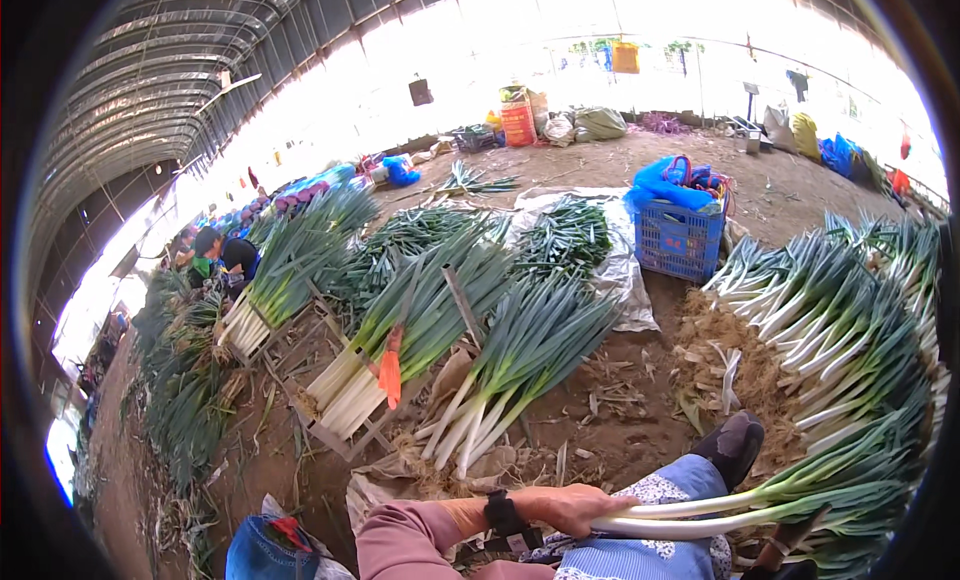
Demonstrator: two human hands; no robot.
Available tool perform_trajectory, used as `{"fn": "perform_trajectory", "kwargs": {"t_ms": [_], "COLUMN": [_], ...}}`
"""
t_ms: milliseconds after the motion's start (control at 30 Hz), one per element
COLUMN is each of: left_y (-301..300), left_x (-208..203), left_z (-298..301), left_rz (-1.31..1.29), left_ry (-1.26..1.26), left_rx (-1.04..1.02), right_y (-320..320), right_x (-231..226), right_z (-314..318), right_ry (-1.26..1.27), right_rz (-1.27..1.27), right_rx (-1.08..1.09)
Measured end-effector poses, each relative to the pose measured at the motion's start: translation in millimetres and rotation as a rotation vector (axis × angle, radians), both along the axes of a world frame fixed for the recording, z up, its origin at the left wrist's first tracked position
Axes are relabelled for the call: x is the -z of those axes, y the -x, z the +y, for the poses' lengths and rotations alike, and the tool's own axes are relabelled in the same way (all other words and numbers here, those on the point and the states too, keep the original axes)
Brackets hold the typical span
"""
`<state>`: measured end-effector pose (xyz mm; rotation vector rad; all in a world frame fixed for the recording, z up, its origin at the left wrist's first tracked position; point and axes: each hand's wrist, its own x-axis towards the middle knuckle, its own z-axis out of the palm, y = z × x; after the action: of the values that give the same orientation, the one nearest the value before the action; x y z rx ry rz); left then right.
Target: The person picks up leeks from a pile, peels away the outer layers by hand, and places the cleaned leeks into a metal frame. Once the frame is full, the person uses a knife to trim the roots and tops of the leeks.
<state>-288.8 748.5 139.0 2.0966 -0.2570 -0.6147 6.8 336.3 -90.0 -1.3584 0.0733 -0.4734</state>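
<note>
My left hand, with a black band on its wrist, is closed round the white lower ends of a couple of leeks. They lie across my lap, and their green leaves spread to the right. Under those leaves, at the lower right, shows a small skin-coloured patch beside something dark; it seems to be my right hand, its fingers hidden. Beyond my lap, a loose leek bunch lies on the ground. Left of it, a larger leek bundle rests in a wooden frame where an orange glove-like thing hangs.
Rows of leeks with brown roots lie along the right. A blue crate stands beyond, beside pale sheeting. Another person is among leeks at the far left. Blue cloth or bag lies near me, and sacks line the back.
</note>
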Motion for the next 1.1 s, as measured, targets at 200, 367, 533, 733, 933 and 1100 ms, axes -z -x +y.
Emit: {"fn": "perform_trajectory", "kwargs": {"t_ms": [200, 367, 533, 733, 933, 1100], "left_y": [8, 1, 6, 7, 5, 11], "left_x": [12, 6, 6, -7, 3, 9], "left_z": [-2, -9, -13, -19, -18, -14], "left_rz": [-0.061, -0.054, -0.049, 0.005, -0.02, -0.018], "left_ry": [-0.008, 0.002, 0.033, 0.009, 0.038, 0.005], "left_rx": [0.015, 0.092, 0.077, 0.049, 0.062, 0.052], "right_y": [9, -2, 33, 54, 16, 67], "right_x": [-36, 13, -66, -111, -24, -124], "right_z": [5, -42, 5, 24, -28, 43], "right_ry": [-0.648, -0.099, -0.615, -0.786, -0.552, -0.531], "right_rz": [0.094, -0.091, 0.034, 0.147, -0.014, 0.14], "right_rx": [-0.016, 0.063, 0.092, 0.049, -0.014, 0.147]}}
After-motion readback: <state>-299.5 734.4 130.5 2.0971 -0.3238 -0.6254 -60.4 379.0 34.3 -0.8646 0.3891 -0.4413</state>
